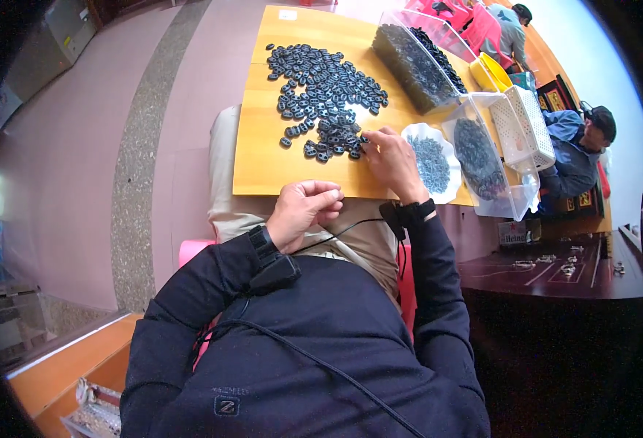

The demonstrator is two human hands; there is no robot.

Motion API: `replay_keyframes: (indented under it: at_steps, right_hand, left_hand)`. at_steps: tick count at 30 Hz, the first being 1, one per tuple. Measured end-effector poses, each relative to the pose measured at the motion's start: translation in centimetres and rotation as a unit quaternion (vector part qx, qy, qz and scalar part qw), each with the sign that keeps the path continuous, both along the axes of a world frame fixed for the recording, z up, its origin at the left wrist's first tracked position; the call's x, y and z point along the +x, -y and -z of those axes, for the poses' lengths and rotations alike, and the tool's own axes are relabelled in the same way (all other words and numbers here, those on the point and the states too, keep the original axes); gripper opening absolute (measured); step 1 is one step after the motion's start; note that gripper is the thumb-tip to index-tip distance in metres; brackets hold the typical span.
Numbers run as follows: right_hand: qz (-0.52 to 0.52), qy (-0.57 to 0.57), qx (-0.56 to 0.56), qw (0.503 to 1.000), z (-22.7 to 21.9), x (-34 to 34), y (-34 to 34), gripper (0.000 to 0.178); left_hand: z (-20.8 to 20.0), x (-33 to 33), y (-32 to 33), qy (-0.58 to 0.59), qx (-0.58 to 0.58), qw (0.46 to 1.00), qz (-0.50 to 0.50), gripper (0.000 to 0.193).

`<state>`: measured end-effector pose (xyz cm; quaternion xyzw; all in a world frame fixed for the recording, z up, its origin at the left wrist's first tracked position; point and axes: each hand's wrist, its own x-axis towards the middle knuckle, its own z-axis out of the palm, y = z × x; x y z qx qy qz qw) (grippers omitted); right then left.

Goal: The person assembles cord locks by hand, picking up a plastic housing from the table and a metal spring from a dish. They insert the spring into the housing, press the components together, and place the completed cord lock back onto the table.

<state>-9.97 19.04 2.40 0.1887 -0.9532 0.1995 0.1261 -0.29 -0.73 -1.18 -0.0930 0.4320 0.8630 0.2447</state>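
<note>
A spread of small black oval pieces with two holes each (321, 84) lies on the yellow wooden table (263, 164). A denser heap of them (338, 135) sits nearer to me. My right hand (396, 165) reaches to the right edge of this heap, its thumb and fingers closing on one black oval piece (364, 140). In front of the table's near edge, my left hand (307, 210) has thumb and forefinger pressed together; whatever is between them is too small or hidden to name. Beside my right hand stands a white scalloped dish (453, 179) of small grey, translucent-looking parts (431, 164).
Right of the dish is a clear plastic bin (511, 201) with dark pieces inside. Farther back stand a larger clear bin (409, 80) full of black pieces, a white perforated basket (529, 131) and a yellow basin (489, 73). Two people (573, 150) sit beyond. A cable crosses my lap.
</note>
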Motion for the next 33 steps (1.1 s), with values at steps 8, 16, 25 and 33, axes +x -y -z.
replay_keyframes:
  at_steps: [8, 16, 25, 33]
  right_hand:
    - [0.007, 0.051, 0.062, 0.997, 0.1, -0.1, 1.1, 0.02]
    - [0.014, 0.034, 0.038, 0.999, 0.5, 0.0, 1.2, 0.015]
    - [0.014, 0.002, 0.085, 0.996, 1.5, 0.0, 0.7, 0.011]
    - [-0.005, -0.073, -0.036, 0.997, 0.8, 1.7, 1.1, 0.01]
  left_hand:
    - [0.0, -0.1, 0.0, -0.004, -0.004, 1.0, 0.0, 0.017]
    - [0.1, -0.1, 0.0, -0.005, -0.006, 1.0, 0.0, 0.017]
    - [0.1, 0.0, 0.0, -0.002, -0.002, 1.0, -0.004, 0.016]
    - [-0.3, 0.0, -0.1, -0.02, -0.018, 0.999, -0.036, 0.021]
